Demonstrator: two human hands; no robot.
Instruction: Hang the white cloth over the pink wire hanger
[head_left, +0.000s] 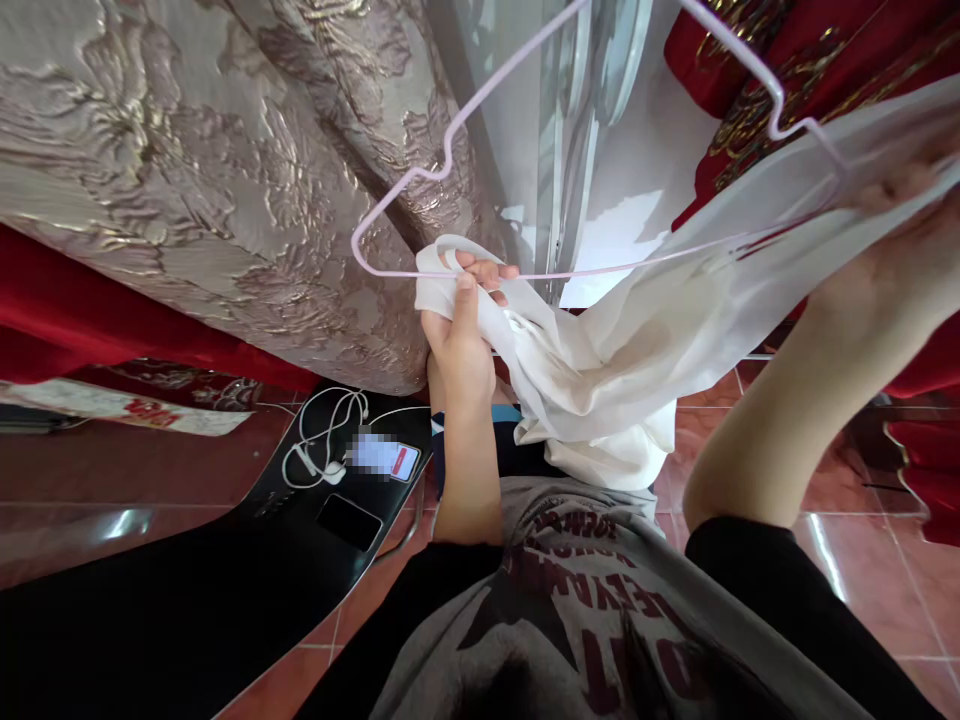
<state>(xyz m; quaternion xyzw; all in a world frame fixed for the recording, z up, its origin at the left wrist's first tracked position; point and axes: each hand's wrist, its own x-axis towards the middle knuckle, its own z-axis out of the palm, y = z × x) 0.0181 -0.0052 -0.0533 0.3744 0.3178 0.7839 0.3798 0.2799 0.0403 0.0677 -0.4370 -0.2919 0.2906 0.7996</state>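
Note:
A length of white sheer cloth (645,340) hangs in folds between my two hands, its lower end bunched near my lap. My left hand (465,345) pinches one end, thumb against fingers, at the bottom bar of a pale pink clothes hanger (600,272). Whether those fingers also grip the bar is unclear. Far to the right, my right hand (911,195) holds the cloth up and outward; its fingers are blurred and partly behind the sheer layer. The hanger's hook lies beyond the top edge of the view, and its right corner overlaps the cloth.
Shiny patterned curtain fabric (187,150) hangs at the left. Red cloth with gold decoration (787,90) hangs at the right. A black bench (187,590) carries a lit phone (394,460), a dark phone (349,522) and white earphones (330,470). Red tiles (795,590) cover the floor.

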